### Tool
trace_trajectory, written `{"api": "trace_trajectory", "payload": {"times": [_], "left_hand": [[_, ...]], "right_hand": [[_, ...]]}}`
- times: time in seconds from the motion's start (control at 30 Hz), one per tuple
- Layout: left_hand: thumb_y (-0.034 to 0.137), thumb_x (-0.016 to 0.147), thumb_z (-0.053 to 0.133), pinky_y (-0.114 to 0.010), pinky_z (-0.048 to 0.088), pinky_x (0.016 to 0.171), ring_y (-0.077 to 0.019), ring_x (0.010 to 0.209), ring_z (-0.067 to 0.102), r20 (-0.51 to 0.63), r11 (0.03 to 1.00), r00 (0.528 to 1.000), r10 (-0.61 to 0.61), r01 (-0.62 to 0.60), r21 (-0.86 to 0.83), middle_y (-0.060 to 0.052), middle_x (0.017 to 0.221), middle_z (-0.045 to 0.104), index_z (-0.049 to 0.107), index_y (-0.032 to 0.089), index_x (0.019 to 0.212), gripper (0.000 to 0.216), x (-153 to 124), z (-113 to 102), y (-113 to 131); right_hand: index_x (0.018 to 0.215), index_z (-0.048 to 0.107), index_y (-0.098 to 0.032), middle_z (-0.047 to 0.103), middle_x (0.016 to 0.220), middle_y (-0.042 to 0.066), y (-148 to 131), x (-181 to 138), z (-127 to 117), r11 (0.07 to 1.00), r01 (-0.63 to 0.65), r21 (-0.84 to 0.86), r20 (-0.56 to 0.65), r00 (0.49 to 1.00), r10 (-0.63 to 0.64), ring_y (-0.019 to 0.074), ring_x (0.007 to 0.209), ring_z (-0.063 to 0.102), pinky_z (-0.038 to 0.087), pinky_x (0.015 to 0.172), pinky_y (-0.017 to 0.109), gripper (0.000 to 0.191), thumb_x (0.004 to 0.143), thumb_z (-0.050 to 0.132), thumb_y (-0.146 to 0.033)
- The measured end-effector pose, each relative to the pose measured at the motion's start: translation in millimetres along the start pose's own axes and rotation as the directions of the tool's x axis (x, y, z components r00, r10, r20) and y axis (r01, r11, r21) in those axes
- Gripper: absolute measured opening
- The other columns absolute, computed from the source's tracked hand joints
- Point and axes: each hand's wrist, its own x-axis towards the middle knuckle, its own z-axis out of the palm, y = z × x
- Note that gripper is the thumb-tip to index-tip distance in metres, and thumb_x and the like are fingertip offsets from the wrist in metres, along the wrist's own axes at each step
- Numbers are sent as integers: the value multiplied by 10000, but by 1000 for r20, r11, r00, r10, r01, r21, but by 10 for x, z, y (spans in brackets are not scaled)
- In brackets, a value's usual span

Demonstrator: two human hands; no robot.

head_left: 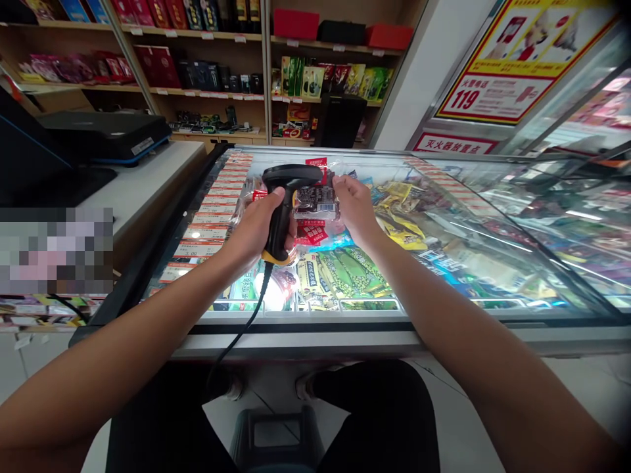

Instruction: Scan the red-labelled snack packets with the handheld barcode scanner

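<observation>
My left hand (257, 225) is wrapped round the grip of a black and yellow barcode scanner (280, 220), its head pointing right and its cable hanging toward me. With bent fingers, my right hand (355, 202) pinches the right edge of a dark snack packet (315, 202) that has a printed label and a barcode. The packet is just right of the scanner, its barcode side toward me. Several clear and red snack packets (311, 232) lie around and below it. Part of the packet's left side is hidden behind the scanner.
Under my hands is a glass-topped chest freezer (315, 338) with colourful packs inside and price labels (217, 207) along the left. A counter (162, 172) with a black device (106, 135) stands left. Stocked shelves (211, 92) are behind; a grey stool (276, 437) is below.
</observation>
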Motion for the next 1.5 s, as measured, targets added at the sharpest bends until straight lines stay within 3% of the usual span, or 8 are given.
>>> {"api": "trace_trajectory", "payload": {"times": [0.43,0.67,0.8,1.03,1.2,1.3,1.4,1.5], "left_hand": [[629,949,440,-224,418,394,-119,409,554,194,985,979,-55,20,174,-34,509,582,592,167,634,579,-137,24,-6],[556,939,503,-233,410,378,-115,404,565,180,993,982,-50,29,115,-11,587,595,537,187,668,460,-122,41,-22],[577,904,552,-236,394,370,-122,396,552,111,996,993,-25,16,84,-10,575,600,548,199,727,418,-89,20,-9],[576,884,580,-231,379,380,-114,403,543,43,999,999,-20,18,30,-4,579,620,519,214,755,389,-59,6,22],[587,900,546,-243,395,392,-120,398,540,66,998,998,-23,20,51,-13,558,612,532,211,739,409,-59,4,18],[581,893,565,-244,386,382,-124,398,547,47,999,999,-22,20,43,-7,568,609,531,213,754,395,-60,21,28],[561,898,568,-252,389,380,-127,391,551,19,999,999,-32,31,42,-3,570,600,532,210,759,379,-43,39,16],[546,913,548,-260,394,386,-127,398,555,17,999,999,-37,36,39,-12,574,598,522,206,735,384,-5,38,-36]], "right_hand": [[649,357,-240,327,604,-37,173,179,-123,986,111,-121,-188,973,-133,132,574,368,341,578,293,507,985,581,-546],[694,434,-239,427,646,-5,63,154,-139,971,-61,-231,-182,983,19,154,610,466,402,575,277,426,1005,526,-514],[725,508,-238,494,641,11,117,302,-398,931,-126,-342,-221,974,51,175,610,529,437,577,298,391,1000,515,-517],[704,672,-176,670,714,121,398,533,-1375,529,-295,-796,-242,955,169,252,771,644,469,716,361,337,910,695,-442],[800,728,-131,739,953,213,409,532,-1431,336,-339,-879,-276,935,222,395,1046,675,490,887,456,273,863,750,-395],[987,741,-157,753,1022,162,195,431,-1064,529,-239,-814,-182,970,159,304,988,708,514,865,394,282,923,691,-427],[832,725,-189,740,850,130,-102,220,-598,776,-210,-595,107,936,336,247,737,699,533,691,373,438,929,638,-607],[727,686,-199,703,733,105,-277,27,-264,811,-159,-563,232,911,340,196,599,627,480,562,348,410,887,708,-577]]}}
